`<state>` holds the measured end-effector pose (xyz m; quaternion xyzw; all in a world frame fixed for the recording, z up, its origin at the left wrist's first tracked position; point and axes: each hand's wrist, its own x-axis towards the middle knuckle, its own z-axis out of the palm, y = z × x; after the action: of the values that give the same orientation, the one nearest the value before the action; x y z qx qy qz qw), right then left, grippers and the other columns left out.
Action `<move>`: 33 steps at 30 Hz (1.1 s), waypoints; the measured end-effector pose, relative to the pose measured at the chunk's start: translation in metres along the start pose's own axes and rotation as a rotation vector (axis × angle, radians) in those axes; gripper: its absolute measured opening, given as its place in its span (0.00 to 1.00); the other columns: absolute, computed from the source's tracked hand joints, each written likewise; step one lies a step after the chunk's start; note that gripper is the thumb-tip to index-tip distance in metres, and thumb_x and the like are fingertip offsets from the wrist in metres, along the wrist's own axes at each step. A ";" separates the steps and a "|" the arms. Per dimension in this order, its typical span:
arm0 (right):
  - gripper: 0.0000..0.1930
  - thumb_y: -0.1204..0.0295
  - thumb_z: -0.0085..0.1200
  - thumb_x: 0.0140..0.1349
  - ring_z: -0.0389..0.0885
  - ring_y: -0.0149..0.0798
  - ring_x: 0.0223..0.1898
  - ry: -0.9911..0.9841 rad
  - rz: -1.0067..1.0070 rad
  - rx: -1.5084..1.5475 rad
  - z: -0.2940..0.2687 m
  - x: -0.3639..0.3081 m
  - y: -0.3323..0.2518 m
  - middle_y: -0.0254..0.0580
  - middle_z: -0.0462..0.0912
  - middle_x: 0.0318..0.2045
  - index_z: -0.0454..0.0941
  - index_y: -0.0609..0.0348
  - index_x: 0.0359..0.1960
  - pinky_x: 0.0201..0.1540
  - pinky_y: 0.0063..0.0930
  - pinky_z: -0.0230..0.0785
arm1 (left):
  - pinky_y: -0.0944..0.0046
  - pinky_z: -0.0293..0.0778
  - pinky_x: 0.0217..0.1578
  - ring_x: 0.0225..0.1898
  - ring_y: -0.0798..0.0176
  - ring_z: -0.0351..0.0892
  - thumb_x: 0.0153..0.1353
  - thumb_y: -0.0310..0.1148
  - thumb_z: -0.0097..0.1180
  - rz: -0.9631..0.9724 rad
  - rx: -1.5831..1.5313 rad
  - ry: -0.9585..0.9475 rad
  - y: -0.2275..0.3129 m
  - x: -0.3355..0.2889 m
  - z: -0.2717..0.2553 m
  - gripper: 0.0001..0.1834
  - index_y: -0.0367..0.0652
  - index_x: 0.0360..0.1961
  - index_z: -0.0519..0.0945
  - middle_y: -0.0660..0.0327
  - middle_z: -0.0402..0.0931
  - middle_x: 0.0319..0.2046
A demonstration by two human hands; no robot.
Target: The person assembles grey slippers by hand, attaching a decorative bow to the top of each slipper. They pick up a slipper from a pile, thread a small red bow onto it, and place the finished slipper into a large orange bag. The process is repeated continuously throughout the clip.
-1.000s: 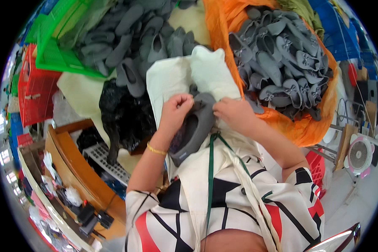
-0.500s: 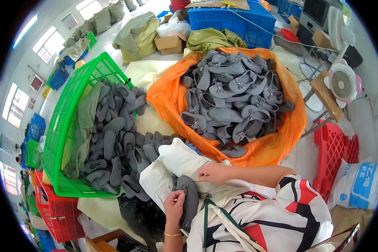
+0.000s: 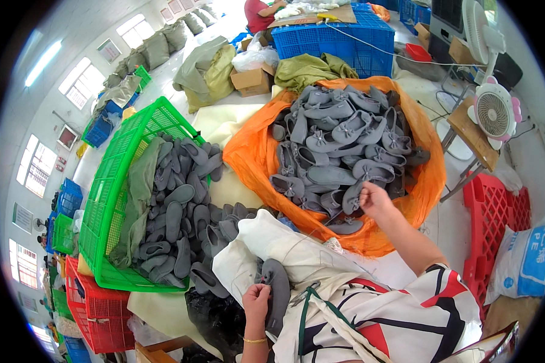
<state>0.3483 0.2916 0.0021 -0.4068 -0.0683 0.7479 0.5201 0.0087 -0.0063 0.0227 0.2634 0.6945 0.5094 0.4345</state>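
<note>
My left hand point(image 3: 257, 299) is closed on the upper edge of a grey slip-on shoe point(image 3: 278, 302), at a small bow on its front. The shoe rests sole side outward against the pale cloth point(image 3: 272, 239) over my lap. Held out to the right, my right hand point(image 3: 373, 198) has its fingertips pinched together; whatever is between them is too small to make out. Behind that hand in the view stands an orange sack point(image 3: 427, 202) heaped with grey shoes point(image 3: 333, 175), several with bows.
A green crate point(image 3: 106, 230) of plainer grey shoes tilts at left, with a red crate point(image 3: 100, 308) beside it. On the right are a small fan point(image 3: 495, 112) on a wooden stand, a red plastic pallet point(image 3: 487, 212) and a white bag point(image 3: 527, 263). Another person point(image 3: 259, 15) sits at the back.
My right hand has moved away from the shoe, outward and up to the right, still pinched. My left hand keeps its hold on the shoe. The whole view has shifted slightly.
</note>
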 end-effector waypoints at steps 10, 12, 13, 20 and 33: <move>0.07 0.71 0.52 0.66 0.67 0.29 0.19 0.184 -0.431 0.064 -0.055 0.018 -0.072 0.31 0.70 0.18 0.69 0.52 0.28 0.41 0.40 0.77 | 0.75 0.64 0.24 0.22 0.78 0.68 0.60 0.31 0.60 -0.022 0.107 0.006 -0.007 -0.008 -0.003 0.07 0.38 0.30 0.80 0.71 0.73 0.21; 0.06 0.71 0.52 0.66 0.68 0.28 0.19 0.202 -0.510 0.034 -0.064 0.023 -0.078 0.30 0.69 0.19 0.70 0.52 0.30 0.42 0.39 0.76 | 0.75 0.64 0.24 0.22 0.77 0.68 0.61 0.34 0.61 -0.207 -0.043 0.028 0.006 -0.008 0.004 0.09 0.39 0.31 0.80 0.71 0.72 0.21; 0.05 0.71 0.52 0.66 0.67 0.28 0.20 0.188 -0.538 0.009 -0.065 0.025 -0.079 0.29 0.69 0.19 0.70 0.52 0.31 0.41 0.38 0.76 | 0.75 0.64 0.24 0.22 0.77 0.68 0.61 0.35 0.61 -0.299 -0.123 0.048 0.011 -0.010 0.005 0.10 0.39 0.31 0.81 0.72 0.72 0.21; 0.04 0.73 0.50 0.68 0.69 0.21 0.27 -0.137 -0.448 -0.460 -0.018 0.016 -0.005 0.24 0.69 0.25 0.73 0.48 0.42 0.40 0.25 0.75 | 0.74 0.66 0.27 0.24 0.77 0.67 0.60 0.32 0.63 -0.244 -0.216 -0.087 -0.014 -0.011 0.012 0.09 0.38 0.34 0.79 0.72 0.70 0.22; 0.17 0.61 0.53 0.67 0.71 0.27 0.31 -1.018 -0.184 -1.227 0.106 -0.106 0.172 0.35 0.79 0.31 0.77 0.66 0.41 0.36 0.24 0.67 | 0.73 0.62 0.28 0.29 0.79 0.64 0.54 0.20 0.56 0.086 -0.045 -0.156 0.008 -0.046 -0.004 0.08 0.37 0.37 0.77 0.74 0.68 0.25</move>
<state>0.1659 0.1602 0.0387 -0.2221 -0.7294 0.6247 0.1683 0.0263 -0.0426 0.0460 0.3223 0.6349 0.5208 0.4709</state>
